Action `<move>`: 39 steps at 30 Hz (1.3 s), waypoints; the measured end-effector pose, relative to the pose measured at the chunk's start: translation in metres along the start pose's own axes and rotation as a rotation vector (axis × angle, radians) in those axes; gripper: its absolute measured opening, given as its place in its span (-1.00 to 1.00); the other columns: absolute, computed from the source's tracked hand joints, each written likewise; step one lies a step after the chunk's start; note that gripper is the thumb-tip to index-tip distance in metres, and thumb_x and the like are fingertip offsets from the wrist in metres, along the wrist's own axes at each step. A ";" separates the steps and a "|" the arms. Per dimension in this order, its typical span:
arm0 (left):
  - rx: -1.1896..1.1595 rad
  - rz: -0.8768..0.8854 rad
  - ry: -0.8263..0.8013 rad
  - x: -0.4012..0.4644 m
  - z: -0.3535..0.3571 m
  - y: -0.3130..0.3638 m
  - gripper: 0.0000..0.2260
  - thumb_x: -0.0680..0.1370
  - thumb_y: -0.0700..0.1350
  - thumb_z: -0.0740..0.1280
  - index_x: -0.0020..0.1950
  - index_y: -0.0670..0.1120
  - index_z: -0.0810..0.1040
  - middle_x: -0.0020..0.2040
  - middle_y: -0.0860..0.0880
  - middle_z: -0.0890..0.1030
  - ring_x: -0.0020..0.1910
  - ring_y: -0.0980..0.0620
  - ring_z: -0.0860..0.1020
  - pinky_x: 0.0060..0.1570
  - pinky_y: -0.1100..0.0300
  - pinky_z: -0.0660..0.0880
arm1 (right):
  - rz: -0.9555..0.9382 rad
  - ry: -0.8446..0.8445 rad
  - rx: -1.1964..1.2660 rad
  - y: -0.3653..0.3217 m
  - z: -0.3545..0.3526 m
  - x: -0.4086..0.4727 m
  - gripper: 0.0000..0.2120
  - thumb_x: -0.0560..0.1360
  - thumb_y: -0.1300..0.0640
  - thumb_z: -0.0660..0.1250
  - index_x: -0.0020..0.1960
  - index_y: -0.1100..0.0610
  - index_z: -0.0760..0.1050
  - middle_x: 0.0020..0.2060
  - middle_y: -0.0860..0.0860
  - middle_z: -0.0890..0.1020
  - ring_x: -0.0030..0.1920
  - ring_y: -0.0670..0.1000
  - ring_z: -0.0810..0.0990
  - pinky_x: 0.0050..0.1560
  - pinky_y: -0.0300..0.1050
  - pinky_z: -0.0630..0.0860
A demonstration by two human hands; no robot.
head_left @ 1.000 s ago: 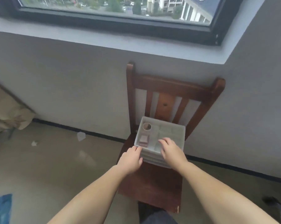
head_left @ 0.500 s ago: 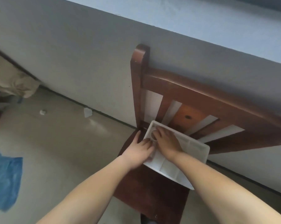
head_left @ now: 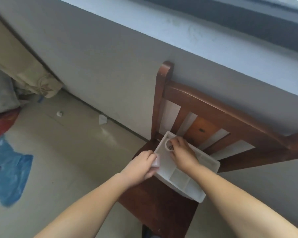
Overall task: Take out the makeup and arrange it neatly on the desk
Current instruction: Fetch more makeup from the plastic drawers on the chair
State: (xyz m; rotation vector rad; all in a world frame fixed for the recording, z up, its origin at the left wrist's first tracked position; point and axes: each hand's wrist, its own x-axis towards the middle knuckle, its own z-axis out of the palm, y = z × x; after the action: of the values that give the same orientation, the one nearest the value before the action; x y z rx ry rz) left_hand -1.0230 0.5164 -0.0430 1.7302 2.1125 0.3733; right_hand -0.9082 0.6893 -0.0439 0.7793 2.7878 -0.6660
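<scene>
My white tray (head_left: 182, 179) sits on the seat of the brown wooden chair (head_left: 162, 203), with its far corner close to the chair's back slats. It is a shallow plastic tray with little walls inside that make boxes. My left hand (head_left: 141, 167) is at the tray's near left edge and is pinching a small pale block (head_left: 155, 162), likely a bit of makeup, just at that edge. My right hand (head_left: 182, 153) reaches into the tray's far corner box, and its curled fingers are on a small round pot (head_left: 168, 145) there. I cannot tell if I have it gripped all the way round or only touch it. I think both things are light and hard and smooth, so they could slip. I would take the pot by its round side with thumb and fingers, and keep the block held by its flat sides. The tray's other boxes look bare, though some are hidden by my right arm. I see no bench here.
</scene>
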 end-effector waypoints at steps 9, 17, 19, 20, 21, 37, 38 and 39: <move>-0.158 -0.641 0.237 -0.189 -0.028 -0.010 -0.62 0.54 -0.05 0.30 0.29 -0.15 0.33 0.31 -0.02 0.34 0.32 0.01 0.31 0.15 0.21 0.36 | -0.377 -0.046 -0.092 -0.145 0.021 -0.035 -0.70 0.54 0.12 0.23 0.26 0.14 0.37 0.25 0.06 0.38 0.22 0.12 0.40 -0.06 -0.03 0.49; -0.204 -1.104 0.546 -0.458 -0.001 0.022 -0.64 0.52 -0.05 0.32 0.25 -0.15 0.36 0.27 -0.03 0.39 0.27 -0.03 0.37 0.15 0.13 0.41 | -0.754 -0.223 -0.184 -0.345 0.118 -0.135 -0.67 0.49 0.22 0.17 0.25 0.08 0.36 0.23 0.03 0.38 0.20 0.09 0.37 -0.04 -0.04 0.50; -0.212 -1.219 0.615 -0.527 0.015 0.042 -0.64 0.51 -0.07 0.34 0.25 -0.16 0.37 0.27 -0.05 0.40 0.29 -0.02 0.36 0.18 0.14 0.40 | -0.883 -0.264 -0.203 -0.394 0.149 -0.171 -0.68 0.51 0.20 0.18 0.25 0.07 0.37 0.22 0.03 0.39 0.21 0.09 0.38 -0.03 -0.05 0.50; -0.214 -1.279 0.649 -0.560 0.022 0.054 -0.64 0.51 -0.08 0.34 0.25 -0.16 0.38 0.26 -0.05 0.41 0.29 -0.02 0.36 0.18 0.15 0.40 | -0.948 -0.284 -0.209 -0.419 0.164 -0.190 -0.68 0.52 0.18 0.19 0.27 0.08 0.37 0.23 0.03 0.39 0.22 0.09 0.38 0.00 -0.05 0.50; -0.221 -1.340 0.679 -0.592 0.030 0.066 -0.64 0.51 -0.08 0.34 0.25 -0.16 0.38 0.26 -0.05 0.41 0.29 -0.02 0.36 0.17 0.16 0.40 | -1.010 -0.308 -0.210 -0.444 0.180 -0.209 -0.67 0.52 0.17 0.20 0.28 0.08 0.36 0.24 0.04 0.39 0.24 0.09 0.38 0.04 -0.04 0.50; -0.301 -2.106 1.053 -0.946 0.136 0.168 -0.60 0.52 -0.05 0.34 0.29 -0.14 0.34 0.27 -0.07 0.40 0.24 -0.04 0.40 0.08 0.22 0.39 | -1.807 -0.661 -0.380 -0.767 0.410 -0.472 -0.69 0.52 0.12 0.23 0.25 0.08 0.35 0.27 -0.01 0.37 0.27 0.04 0.37 0.06 -0.08 0.49; -0.296 -2.140 1.082 -0.967 0.136 0.167 -0.60 0.52 -0.07 0.33 0.30 -0.14 0.34 0.26 -0.07 0.40 0.24 -0.04 0.39 0.08 0.24 0.36 | -1.837 -0.681 -0.379 -0.790 0.423 -0.485 -0.70 0.52 0.13 0.24 0.24 0.08 0.36 0.26 -0.01 0.38 0.26 0.04 0.38 0.04 -0.09 0.50; -0.289 -2.175 1.103 -0.987 0.137 0.166 -0.60 0.52 -0.08 0.33 0.31 -0.14 0.35 0.26 -0.07 0.40 0.23 -0.05 0.40 0.07 0.26 0.34 | -1.866 -0.699 -0.379 -0.813 0.436 -0.498 -0.71 0.52 0.13 0.24 0.23 0.08 0.36 0.25 -0.01 0.38 0.25 0.04 0.39 0.03 -0.09 0.50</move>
State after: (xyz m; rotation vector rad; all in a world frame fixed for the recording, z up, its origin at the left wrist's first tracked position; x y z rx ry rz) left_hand -0.6508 -0.4203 0.0297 -1.6429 2.7496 0.7561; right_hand -0.8954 -0.3579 0.0111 -1.8911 1.9960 -0.3181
